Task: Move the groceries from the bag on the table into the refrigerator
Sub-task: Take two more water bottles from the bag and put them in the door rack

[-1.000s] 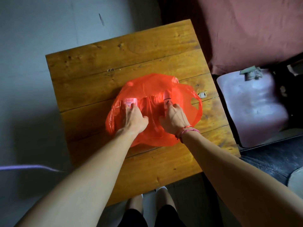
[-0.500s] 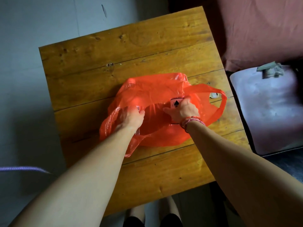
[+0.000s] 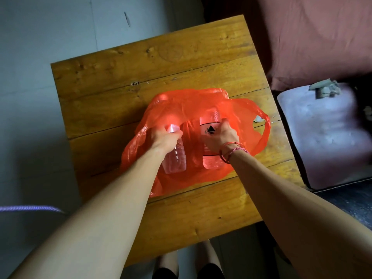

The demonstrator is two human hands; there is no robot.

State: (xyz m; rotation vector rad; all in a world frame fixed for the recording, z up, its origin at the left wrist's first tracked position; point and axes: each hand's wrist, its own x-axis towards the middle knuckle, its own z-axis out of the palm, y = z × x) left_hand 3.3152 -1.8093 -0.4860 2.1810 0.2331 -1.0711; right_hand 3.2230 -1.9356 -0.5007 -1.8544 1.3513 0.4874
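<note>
An orange plastic bag lies open on the wooden table. My left hand grips a clear plastic bottle near its neck, and most of that bottle is out of the bag. My right hand holds a second clear bottle with a black triangle label, its top still under the bag's edge. Both bottles hang over the bag's lower half. The refrigerator is not in view.
A pale lilac plastic jerry can stands on the floor right of the table, below a reddish cloth. A small pale object lies on the table by the bag's right handle. My feet are at the table's near edge.
Both hands have closed around bottles inside the bag and pulled them toward me and up. The bottles, mostly hidden before, now show clearly.
</note>
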